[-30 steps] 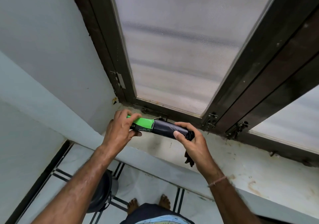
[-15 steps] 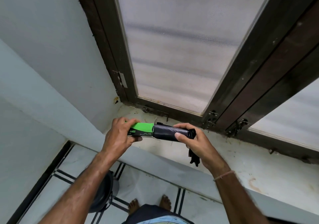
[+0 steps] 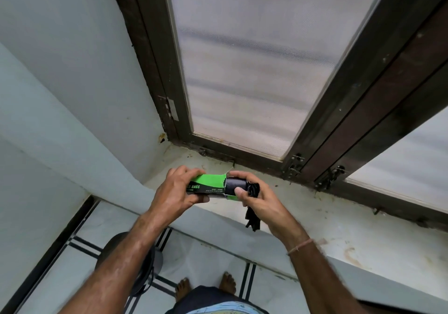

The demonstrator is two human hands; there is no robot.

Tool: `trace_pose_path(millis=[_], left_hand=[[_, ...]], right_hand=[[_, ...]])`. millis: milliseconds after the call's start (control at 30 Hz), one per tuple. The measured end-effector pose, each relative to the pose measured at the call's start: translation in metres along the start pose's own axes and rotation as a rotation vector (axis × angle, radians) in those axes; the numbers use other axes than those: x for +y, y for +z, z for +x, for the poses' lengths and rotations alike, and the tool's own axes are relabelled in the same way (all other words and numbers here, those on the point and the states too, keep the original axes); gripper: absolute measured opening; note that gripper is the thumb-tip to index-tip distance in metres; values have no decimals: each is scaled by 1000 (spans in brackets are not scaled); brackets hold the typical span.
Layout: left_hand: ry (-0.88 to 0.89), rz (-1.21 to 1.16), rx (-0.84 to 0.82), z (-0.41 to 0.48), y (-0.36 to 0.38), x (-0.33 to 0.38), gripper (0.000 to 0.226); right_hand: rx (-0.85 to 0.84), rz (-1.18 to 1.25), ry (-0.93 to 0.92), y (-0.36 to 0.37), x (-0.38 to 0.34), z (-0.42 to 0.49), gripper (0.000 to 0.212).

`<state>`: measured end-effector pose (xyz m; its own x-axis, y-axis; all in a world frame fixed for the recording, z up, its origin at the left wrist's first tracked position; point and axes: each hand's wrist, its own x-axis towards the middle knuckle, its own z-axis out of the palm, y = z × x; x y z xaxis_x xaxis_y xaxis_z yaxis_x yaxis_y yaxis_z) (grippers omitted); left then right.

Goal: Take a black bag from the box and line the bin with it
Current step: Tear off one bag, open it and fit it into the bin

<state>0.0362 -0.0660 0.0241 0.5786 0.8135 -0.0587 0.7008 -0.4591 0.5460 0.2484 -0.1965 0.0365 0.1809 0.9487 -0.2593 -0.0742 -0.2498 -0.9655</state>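
My left hand (image 3: pixel 173 192) grips a green and black box (image 3: pixel 209 183) labelled "BAGS", held level above the sill's edge. From the box's open right end sticks a short length of a black bag roll (image 3: pixel 234 184). My right hand (image 3: pixel 258 202) is closed around that end of the roll, thumb on top. A loose strip of black bag (image 3: pixel 252 219) hangs down below my right palm. On the floor, partly hidden under my left forearm, stands the dark round bin (image 3: pixel 148 270).
A stained white window sill (image 3: pixel 344 224) runs to the right, below a dark-framed window with frosted panes (image 3: pixel 254 71). White walls close in on the left. My bare feet (image 3: pixel 206 287) stand on a pale tiled floor with dark lines.
My hands have come closer together, and less of the black roll shows outside the green box than before. The strip of bag still hangs under my right hand.
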Motion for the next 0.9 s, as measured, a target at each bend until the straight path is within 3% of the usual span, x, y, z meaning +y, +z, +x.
trace_pose_path(millis=[167,233,367,467,567,700,800,900], left_hand=[[-34,16,44,-7,3,-6,59],[-50,-10,58,-7,6,-5,58],[-57,-83,62,-7,9,-2,60],[-73,-101,51,-9,10,-7,60],[-38,-98,20,-13,11,-8,59],[-24,-85,27,-11,10,-6,59],[-50,-121,27,-11,8,-9,60],[-67,-160,34,-12,7,-15,64]], right_hand=[[368,-2,65,24,15,-3,27],[352,0,16,27,17,-4,20],[173,20,-21,25,13,-1,30],[302,-45,-34,21,13,4,39],[306,-156,-31,20,17,5,53],[323,-261,-116,25,24,10,31],[357,-142,-104,21,21,10,32],[508,5,84,7,15,7,39]])
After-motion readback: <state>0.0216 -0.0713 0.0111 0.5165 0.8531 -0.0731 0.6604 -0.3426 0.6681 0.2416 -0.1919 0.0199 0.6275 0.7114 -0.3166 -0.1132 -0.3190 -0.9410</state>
